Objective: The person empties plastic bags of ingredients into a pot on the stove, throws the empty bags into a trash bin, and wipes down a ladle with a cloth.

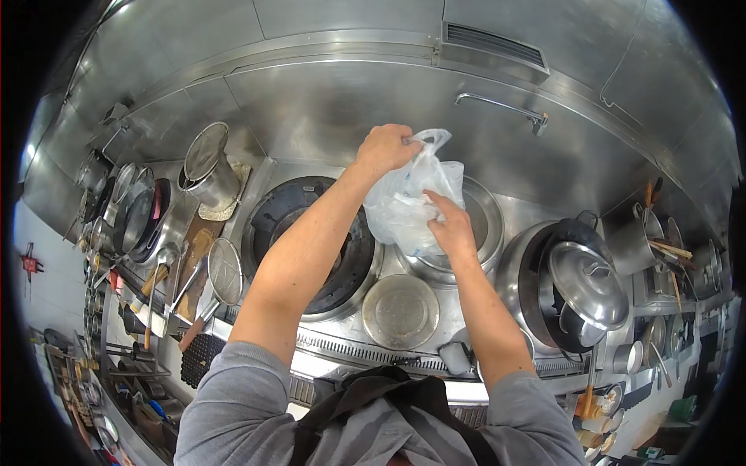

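Note:
A white translucent plastic bag hangs in front of me, over the rim of a wide metal pot. My left hand is closed around the gathered top by the bag's looped handle. Lower down, my right hand grips the bag's right side, with index finger and thumb visible on the plastic. Some of its fingers are hidden. What the bag contains cannot be made out. Left of the pot, a large black wok lies partly behind my left forearm. A round metal dish sits in front of the pot.
A lidded steel pot stands at right. Strainers and a tall metal container are on the left. A faucet projects from the steel back wall. Utensils in a pot stand at far right. A grated drain runs along the front.

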Available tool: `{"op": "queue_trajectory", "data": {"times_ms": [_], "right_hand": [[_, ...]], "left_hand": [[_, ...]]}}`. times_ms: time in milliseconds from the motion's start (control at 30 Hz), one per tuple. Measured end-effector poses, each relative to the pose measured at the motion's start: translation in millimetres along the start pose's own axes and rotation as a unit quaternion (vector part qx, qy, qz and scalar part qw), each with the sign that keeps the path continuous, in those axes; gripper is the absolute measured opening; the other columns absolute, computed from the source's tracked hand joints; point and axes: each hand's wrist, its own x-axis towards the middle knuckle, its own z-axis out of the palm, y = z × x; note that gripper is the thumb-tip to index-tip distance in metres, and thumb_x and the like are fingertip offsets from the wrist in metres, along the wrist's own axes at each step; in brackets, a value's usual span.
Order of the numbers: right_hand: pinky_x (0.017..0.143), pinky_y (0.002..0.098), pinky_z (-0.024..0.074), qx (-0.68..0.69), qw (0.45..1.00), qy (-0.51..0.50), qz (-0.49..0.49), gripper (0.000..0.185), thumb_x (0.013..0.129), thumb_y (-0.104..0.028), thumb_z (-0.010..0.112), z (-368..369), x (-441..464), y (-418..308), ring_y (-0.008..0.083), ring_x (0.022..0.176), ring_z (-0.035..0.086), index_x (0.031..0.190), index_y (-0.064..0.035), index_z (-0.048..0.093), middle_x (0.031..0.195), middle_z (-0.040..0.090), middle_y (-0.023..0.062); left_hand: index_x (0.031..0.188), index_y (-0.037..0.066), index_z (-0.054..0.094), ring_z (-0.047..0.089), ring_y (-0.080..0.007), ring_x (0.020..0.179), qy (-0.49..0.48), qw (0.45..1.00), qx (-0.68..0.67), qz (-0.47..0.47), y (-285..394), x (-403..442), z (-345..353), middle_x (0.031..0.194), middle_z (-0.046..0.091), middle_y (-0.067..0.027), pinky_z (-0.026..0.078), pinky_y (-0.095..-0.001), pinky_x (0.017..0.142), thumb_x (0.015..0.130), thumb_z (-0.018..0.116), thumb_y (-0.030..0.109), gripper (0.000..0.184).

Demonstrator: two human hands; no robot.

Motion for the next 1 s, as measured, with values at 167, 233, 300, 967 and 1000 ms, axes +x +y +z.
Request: {"op": "queue_trajectory", "data": {"times_ms": [167, 233, 300, 967, 1000], "right_hand": [[0.094, 0.0424, 0.0464, -0.111, 0.989, -0.078, 0.061, 0.043, 0.071, 0.000, 0.060, 33.2, 26.6, 24.1, 0.0365, 0.108, 0.059, 0.114, -0.0028, 0.064, 0.112, 0.064, 0.0220], [0.092, 0.0443, 0.0473, -0.166, 0.974, -0.104, 0.115, 0.038, 0.075, -0.001, 0.057, 39.1, 41.8, 9.6, 0.0374, 0.106, 0.060, 0.112, -0.0044, 0.065, 0.109, 0.064, 0.0228], [0.090, 0.0462, 0.0481, -0.220, 0.952, -0.130, 0.167, 0.034, 0.079, -0.003, 0.053, 47.5, 51.6, 17.6, 0.0382, 0.103, 0.060, 0.111, -0.0060, 0.066, 0.106, 0.064, 0.0236], [0.083, 0.0356, 0.0507, -0.025, 0.949, 0.095, 0.301, 0.051, 0.083, -0.035, 0.067, 48.3, -120.3, 27.2, 0.0299, 0.099, 0.065, 0.117, 0.0019, 0.062, 0.109, 0.066, 0.0225], [0.077, 0.0341, 0.0508, 0.027, 0.949, 0.064, 0.308, 0.049, 0.083, -0.038, 0.067, 53.3, -115.7, 6.8, 0.0273, 0.089, 0.066, 0.110, 0.0035, 0.065, 0.098, 0.068, 0.0204]], "left_hand": [[0.094, 0.004, 0.070, 0.065, -0.0309, 0.074, -0.070, 0.991, -0.027, 0.110, 10.1, -22.8, -4.0, 0.080, 0.068, -0.0161, 0.051, -0.0366, 0.069, 0.080, 0.068, 0.036, 0.035], [0.093, 0.004, 0.070, 0.065, -0.0274, 0.069, -0.112, 0.983, -0.025, 0.142, 24.4, -38.3, -13.5, 0.075, 0.067, -0.0139, 0.051, -0.0350, 0.065, 0.081, 0.068, 0.034, 0.033], [0.088, 0.004, 0.070, 0.064, -0.0288, 0.071, -0.164, 0.982, -0.084, 0.044, 44.2, -50.8, -30.2, 0.076, 0.067, -0.0156, 0.050, -0.0370, 0.069, 0.081, 0.066, 0.034, 0.031], [0.097, 0.002, 0.068, 0.068, -0.0191, 0.060, -0.058, 0.987, -0.150, -0.001, 41.0, -43.3, -45.0, 0.079, 0.069, -0.0097, 0.053, -0.0299, 0.063, 0.082, 0.065, 0.022, 0.025], [0.097, 0.002, 0.068, 0.068, -0.0191, 0.060, -0.063, 0.987, -0.149, 0.006, 42.9, -46.7, -52.1, 0.079, 0.069, -0.0097, 0.053, -0.0299, 0.063, 0.082, 0.065, 0.022, 0.025]]}}
